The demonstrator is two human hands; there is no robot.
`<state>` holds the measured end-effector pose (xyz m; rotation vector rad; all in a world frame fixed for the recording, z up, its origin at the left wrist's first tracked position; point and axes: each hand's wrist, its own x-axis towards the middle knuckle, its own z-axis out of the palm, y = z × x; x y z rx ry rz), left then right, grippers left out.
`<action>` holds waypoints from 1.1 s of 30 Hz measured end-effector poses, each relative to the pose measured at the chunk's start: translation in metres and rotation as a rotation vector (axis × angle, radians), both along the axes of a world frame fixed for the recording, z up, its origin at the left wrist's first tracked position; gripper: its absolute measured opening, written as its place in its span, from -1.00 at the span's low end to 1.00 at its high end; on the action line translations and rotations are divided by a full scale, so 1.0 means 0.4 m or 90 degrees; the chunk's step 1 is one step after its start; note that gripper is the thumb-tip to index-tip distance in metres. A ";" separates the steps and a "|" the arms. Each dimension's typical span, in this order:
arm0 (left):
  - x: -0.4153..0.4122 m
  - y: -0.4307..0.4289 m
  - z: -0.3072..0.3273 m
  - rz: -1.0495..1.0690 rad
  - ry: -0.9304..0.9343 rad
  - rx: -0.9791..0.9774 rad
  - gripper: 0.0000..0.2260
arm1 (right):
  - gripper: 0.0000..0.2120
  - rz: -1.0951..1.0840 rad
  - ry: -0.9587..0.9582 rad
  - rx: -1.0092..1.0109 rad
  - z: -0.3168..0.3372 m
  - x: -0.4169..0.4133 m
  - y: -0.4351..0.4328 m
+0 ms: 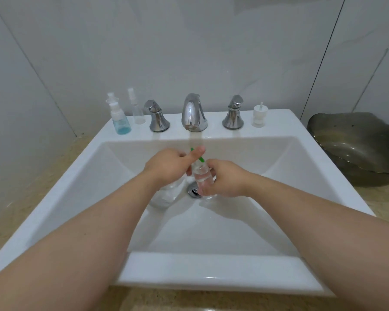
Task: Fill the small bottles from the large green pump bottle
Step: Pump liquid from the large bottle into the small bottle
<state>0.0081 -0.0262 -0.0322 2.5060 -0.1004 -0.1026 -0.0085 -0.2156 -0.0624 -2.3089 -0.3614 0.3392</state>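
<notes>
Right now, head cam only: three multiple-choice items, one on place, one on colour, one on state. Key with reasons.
1. Where is the white pump cap? A in the basin; B on the sink ledge, right of the right tap handle; C in the bowl.
2. What colour is the liquid in the far-left ledge bottle? A blue; B red; C yellow.
3. What is the right hand doing? A lying flat on the rim; B gripping a small clear bottle; C turning a tap.
Key: 1 B, it stands on the ledge beyond that handle. 2 A, blue shows in its lower part. 3 B, its fingers curl round it under the large pump bottle's green nozzle.
</notes>
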 end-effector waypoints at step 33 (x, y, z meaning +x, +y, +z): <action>0.047 0.032 -0.011 0.012 -0.011 -0.111 -0.35 | -0.61 -0.017 -0.021 0.005 0.000 0.003 0.007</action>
